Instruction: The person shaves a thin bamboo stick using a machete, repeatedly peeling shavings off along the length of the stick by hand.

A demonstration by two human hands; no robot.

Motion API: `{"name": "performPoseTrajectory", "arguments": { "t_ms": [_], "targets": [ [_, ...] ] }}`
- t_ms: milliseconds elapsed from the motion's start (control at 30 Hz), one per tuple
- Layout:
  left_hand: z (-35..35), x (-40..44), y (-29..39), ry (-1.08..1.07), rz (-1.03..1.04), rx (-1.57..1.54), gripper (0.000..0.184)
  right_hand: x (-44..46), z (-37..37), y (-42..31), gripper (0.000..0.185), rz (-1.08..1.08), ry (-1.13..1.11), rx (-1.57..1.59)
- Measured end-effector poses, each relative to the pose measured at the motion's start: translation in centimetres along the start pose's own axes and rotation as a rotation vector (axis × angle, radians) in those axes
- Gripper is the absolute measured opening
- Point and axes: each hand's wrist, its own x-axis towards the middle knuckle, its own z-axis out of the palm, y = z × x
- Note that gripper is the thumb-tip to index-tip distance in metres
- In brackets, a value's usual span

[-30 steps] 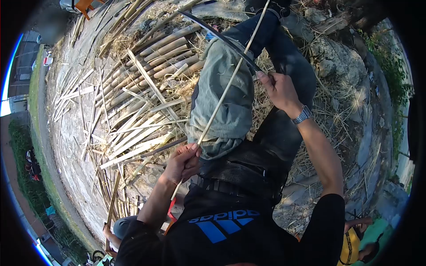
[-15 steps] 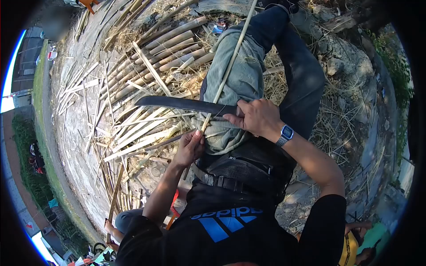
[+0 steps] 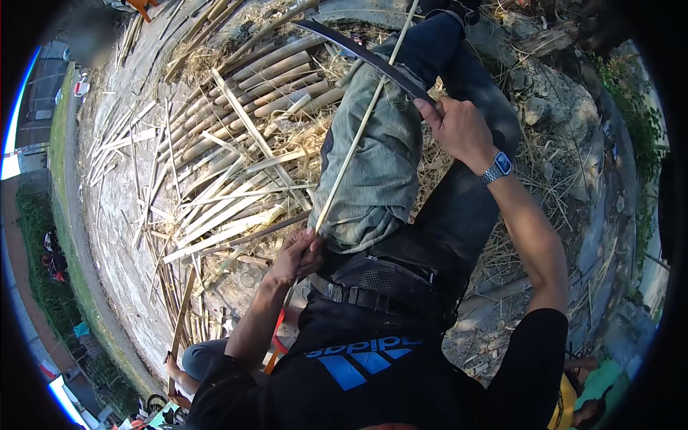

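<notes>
My left hand [image 3: 295,256] is closed around the near end of a long, thin bamboo strip [image 3: 356,141]. The strip runs away from me over a grey-green cloth [image 3: 373,161] draped on my leg. In my right hand [image 3: 461,131] is a machete [image 3: 351,46], its dark curved blade pointing to the upper left. The blade lies across the strip near the far end of the cloth; whether its edge touches the strip I cannot tell. My fingers hide the machete's handle.
Cut bamboo poles [image 3: 276,79] and split bamboo slats [image 3: 229,211] lie on the ground to my left, among shavings. A large rock [image 3: 566,100] stands at the right. Another person's hand [image 3: 174,369] shows at the lower left, and a person in yellow [image 3: 566,401] at the lower right.
My right hand has moved the machete away from me along the strip, from close to my left hand to the cloth's far end. My left hand has shifted slightly left and nearer my body.
</notes>
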Motion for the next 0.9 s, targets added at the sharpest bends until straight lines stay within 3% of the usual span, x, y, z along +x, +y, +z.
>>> {"name": "performPoseTrajectory", "arguments": {
  "t_ms": [133,200,267,400,533,567,667,733,900],
  "targets": [
    [0.0,0.9,0.1,-0.042,-0.023,-0.007,0.043,-5.7,1.5,-3.6,0.06,-0.251,-0.201,0.041],
    [-1.0,0.5,-0.7,-0.01,-0.01,0.046,0.043,-5.0,0.9,-2.9,0.061,-0.235,-0.206,-0.062],
    [-2.2,-0.3,-0.9,0.0,-0.007,0.088,0.042,-1.4,0.9,0.6,0.068,-0.125,0.024,-0.003],
    [-4.7,-2.4,-0.4,-0.075,-0.032,0.077,0.047,5.5,-2.7,7.0,0.078,0.051,0.21,-0.019],
    [-7.6,-4.8,-0.1,-0.013,-0.029,0.368,0.051,2.3,-3.6,4.9,0.076,0.041,0.272,0.292],
    [-8.7,-5.1,-0.3,-0.029,-0.075,0.352,0.052,1.0,-3.3,3.9,0.071,0.055,0.207,0.446],
    [-6.1,-4.4,1.8,-0.036,0.01,0.618,0.048,-3.3,-1.7,0.3,0.065,-0.05,0.166,0.513],
    [-2.2,-2.9,3.8,0.036,0.106,0.739,0.045,-5.8,-1.1,-2.3,0.061,-0.061,-0.03,0.495],
    [1.1,2.7,5.4,0.171,0.262,0.725,0.044,-9.7,1.5,-6.5,0.06,-0.186,-0.235,0.243]
  ]
}}
